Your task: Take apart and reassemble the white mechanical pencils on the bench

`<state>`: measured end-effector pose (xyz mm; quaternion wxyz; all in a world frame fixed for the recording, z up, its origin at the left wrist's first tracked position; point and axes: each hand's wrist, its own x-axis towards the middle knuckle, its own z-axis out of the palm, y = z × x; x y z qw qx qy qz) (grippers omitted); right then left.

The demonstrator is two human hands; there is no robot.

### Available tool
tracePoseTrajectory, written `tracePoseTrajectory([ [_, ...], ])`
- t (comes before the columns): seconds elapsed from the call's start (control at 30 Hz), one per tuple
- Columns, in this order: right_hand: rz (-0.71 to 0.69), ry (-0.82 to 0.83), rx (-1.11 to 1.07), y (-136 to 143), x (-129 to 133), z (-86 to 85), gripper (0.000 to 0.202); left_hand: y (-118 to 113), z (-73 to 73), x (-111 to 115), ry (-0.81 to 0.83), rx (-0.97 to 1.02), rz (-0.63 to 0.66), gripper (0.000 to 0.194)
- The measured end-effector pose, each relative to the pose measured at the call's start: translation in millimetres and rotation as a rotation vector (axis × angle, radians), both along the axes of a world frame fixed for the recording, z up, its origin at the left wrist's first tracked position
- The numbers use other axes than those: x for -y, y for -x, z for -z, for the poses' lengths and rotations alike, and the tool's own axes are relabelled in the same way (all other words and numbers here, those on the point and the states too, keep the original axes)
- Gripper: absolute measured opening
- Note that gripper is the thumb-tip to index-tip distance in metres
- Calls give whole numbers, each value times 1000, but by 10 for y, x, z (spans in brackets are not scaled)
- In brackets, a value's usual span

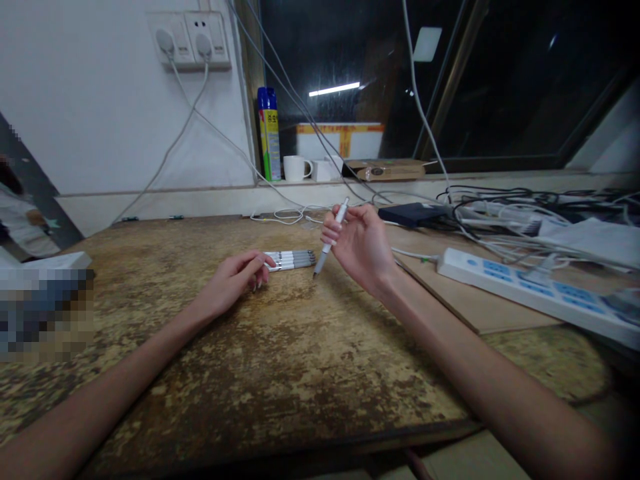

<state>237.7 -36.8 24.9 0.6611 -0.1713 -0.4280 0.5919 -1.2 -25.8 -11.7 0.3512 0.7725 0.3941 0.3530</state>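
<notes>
A white pen with a grey grip [326,248] is in my right hand [361,243], fingers closed round its upper part. It slants with its dark tip down to the left, near the worn wooden table [280,360]; I cannot tell whether the tip touches. To the left, several similar pens [295,259] lie side by side in a row, tips to the right. My left hand [245,270] rests at their left end, thumb and fingers drawn together on the pen ends, which they partly hide.
A white power strip [520,287] and tangled cables [500,213] lie at the right, beside a dark flat box [413,215]. On the sill stand a spray can [270,137], a white mug [296,168] and a cardboard box [395,171]. Sockets [193,41] are on the wall.
</notes>
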Motion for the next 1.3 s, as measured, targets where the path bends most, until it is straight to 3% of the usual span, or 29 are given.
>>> tracePoseTrajectory([
  [0.17,246,-64,269,67,-52,116,9,-27,-16,23,-2,62,6,33],
  [0.27,216,-176,550,60,-52,186,21,-32,-20,39,15,117,24,31],
  [0.4,109,-349,836,71,-23,264,20,-51,-22,87,29,178,105,41],
  [0.5,26,-430,987,104,28,294,23,-66,-31,129,7,141,131,32],
  [0.63,17,-412,1042,76,43,316,25,-20,-53,116,-47,97,69,23],
  [0.83,41,-299,1138,-205,-88,426,31,142,-73,18,-36,12,-7,23],
  [1.1,-206,-275,1219,-381,-5,468,27,222,-145,37,4,-420,214,30],
  [1.3,-279,-337,1291,-377,60,428,21,243,-178,69,-76,-491,290,24],
])
